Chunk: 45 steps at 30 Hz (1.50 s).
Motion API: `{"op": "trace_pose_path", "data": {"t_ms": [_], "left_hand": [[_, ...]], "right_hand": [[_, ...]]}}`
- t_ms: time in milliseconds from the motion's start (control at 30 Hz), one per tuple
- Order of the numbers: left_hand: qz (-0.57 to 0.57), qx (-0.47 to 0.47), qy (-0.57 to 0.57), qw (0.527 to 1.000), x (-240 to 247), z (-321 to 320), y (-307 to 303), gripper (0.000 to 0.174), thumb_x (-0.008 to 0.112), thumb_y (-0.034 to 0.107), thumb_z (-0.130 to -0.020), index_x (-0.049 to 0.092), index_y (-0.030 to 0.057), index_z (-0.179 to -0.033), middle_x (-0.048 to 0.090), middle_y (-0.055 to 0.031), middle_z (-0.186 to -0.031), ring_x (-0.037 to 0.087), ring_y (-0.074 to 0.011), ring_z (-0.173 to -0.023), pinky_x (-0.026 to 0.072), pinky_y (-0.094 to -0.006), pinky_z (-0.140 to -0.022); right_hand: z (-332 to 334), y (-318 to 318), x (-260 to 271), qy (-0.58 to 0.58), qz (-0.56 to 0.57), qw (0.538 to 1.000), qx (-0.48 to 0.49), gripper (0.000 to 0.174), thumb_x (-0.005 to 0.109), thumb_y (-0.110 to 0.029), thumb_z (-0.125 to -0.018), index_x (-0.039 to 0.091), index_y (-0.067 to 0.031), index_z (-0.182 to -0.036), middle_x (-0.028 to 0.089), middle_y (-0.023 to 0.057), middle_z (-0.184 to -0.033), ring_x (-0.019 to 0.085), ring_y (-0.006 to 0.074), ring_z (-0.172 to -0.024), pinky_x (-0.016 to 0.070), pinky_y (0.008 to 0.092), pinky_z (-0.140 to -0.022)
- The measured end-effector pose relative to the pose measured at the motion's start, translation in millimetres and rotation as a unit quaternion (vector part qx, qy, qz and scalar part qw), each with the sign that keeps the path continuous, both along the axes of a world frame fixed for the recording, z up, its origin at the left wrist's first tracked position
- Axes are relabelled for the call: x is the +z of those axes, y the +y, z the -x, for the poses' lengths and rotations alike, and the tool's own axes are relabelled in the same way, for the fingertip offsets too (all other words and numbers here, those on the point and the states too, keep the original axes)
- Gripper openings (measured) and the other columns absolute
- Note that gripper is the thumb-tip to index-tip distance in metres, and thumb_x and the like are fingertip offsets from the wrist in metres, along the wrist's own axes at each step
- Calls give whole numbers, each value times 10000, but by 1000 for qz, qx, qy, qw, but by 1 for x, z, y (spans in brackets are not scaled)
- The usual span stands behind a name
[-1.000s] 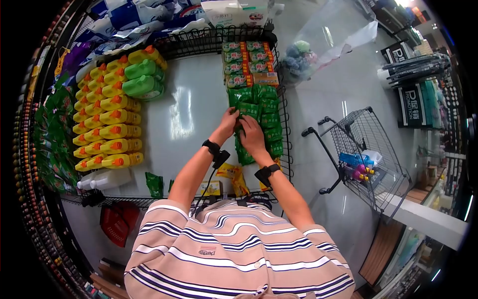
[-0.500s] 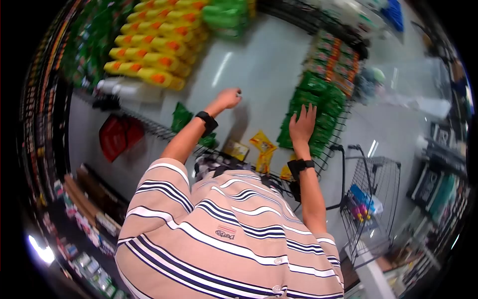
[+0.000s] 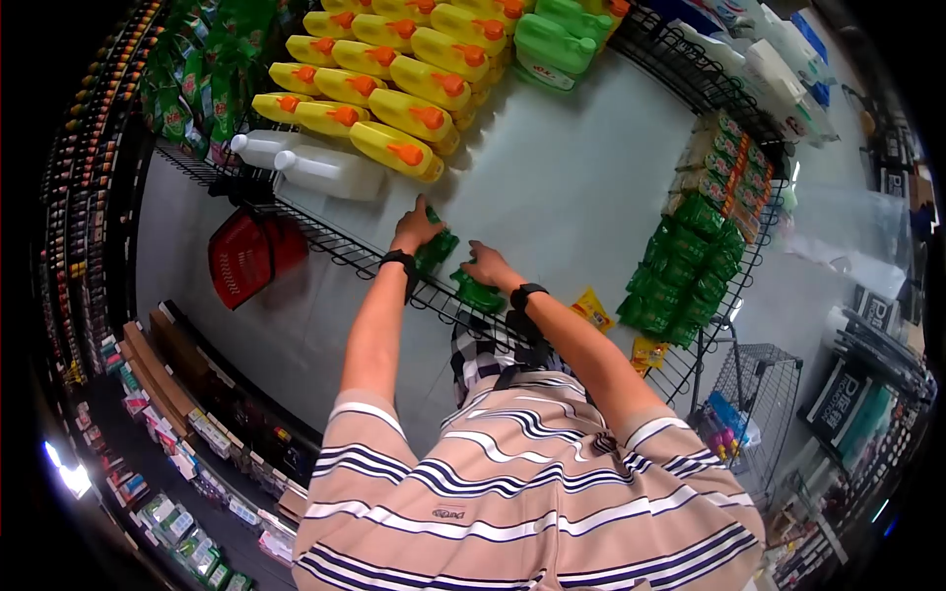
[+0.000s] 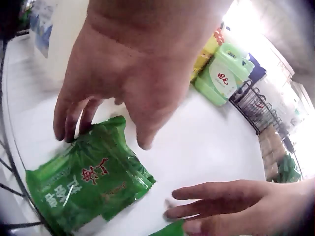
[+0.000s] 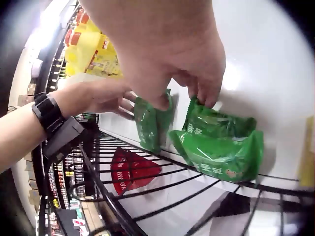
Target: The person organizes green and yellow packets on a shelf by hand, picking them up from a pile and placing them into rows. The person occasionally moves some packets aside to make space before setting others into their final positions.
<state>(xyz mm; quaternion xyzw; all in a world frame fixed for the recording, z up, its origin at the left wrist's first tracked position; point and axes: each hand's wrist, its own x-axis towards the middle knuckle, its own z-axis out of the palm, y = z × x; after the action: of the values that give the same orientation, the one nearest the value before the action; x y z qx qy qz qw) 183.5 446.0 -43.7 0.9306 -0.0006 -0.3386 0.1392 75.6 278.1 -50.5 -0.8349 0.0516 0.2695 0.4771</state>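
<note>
Near the shelf's front edge, my left hand (image 3: 418,230) is over a green packet (image 3: 435,254). The left wrist view shows the fingers of my left hand (image 4: 130,73) at the upper edge of the green packet (image 4: 93,179), the thumb apart from them. To its right, my right hand (image 3: 487,266) is above more green packets (image 3: 478,295). Seen from the right wrist, two packets (image 5: 224,152) lie overlapping by the wire edge, and the fingertips of my right hand (image 5: 172,54) are at the back one's corner, thumb spread away.
Yellow bottles (image 3: 406,150) and white jugs (image 3: 330,172) stand at the left, green jugs (image 3: 557,47) behind. Rows of green packets (image 3: 680,271) and boxes (image 3: 724,163) line the right side. A wire rail (image 3: 340,241) edges the front; yellow packets (image 3: 591,309) lie near it.
Both hands have left the right-hand rows of green packets and come to the loose packets at the front left. The head view has turned and shifted left.
</note>
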Motion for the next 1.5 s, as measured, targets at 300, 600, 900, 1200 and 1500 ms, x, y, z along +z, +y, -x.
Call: {"op": "trace_pose_path", "data": {"t_ms": [300,600,900,1200,1500], "left_hand": [[90,62,-28,994,-7,12,-70,357,633,334,-679,541,38,-855,608,-118,-782,582,-274,-782,460,-356,-693],[539,125,392,735,84,81,-257,358,532,173,-824,423,58,-1145,530,-65,-993,534,-140,-841,456,-257,-633],[520,-138,219,814,131,164,-368,307,492,30,-809,453,9,-1113,553,-95,-1057,552,-207,-921,465,-310,-732],[321,-508,-340,723,110,209,-402,508,553,13,-659,439,24,-1154,459,-138,-1195,438,-311,-1090,390,-393,-867],[333,-248,-220,883,65,202,-372,637,669,200,-684,377,-27,-1203,442,-187,-1199,460,-313,-1060,405,-372,-834]], "right_hand": [[6,-33,13,51,-41,984,-167,488,668,-173,-682,478,-13,-1102,607,139,-824,588,224,-785,459,315,-687],[101,-196,148,-343,54,926,-146,264,659,-16,-644,568,-39,-890,567,79,-830,550,244,-781,456,328,-683],[216,-261,151,-170,-80,844,-503,319,569,-179,-822,499,-15,-1086,553,74,-993,539,157,-908,442,284,-768],[188,-324,83,-114,-492,672,-541,396,367,-266,-911,338,-19,-1220,478,79,-1084,472,222,-996,396,377,-846],[211,-320,53,-68,-169,780,-599,541,547,-203,-823,318,73,-1229,557,144,-974,571,201,-834,463,292,-675]]}}
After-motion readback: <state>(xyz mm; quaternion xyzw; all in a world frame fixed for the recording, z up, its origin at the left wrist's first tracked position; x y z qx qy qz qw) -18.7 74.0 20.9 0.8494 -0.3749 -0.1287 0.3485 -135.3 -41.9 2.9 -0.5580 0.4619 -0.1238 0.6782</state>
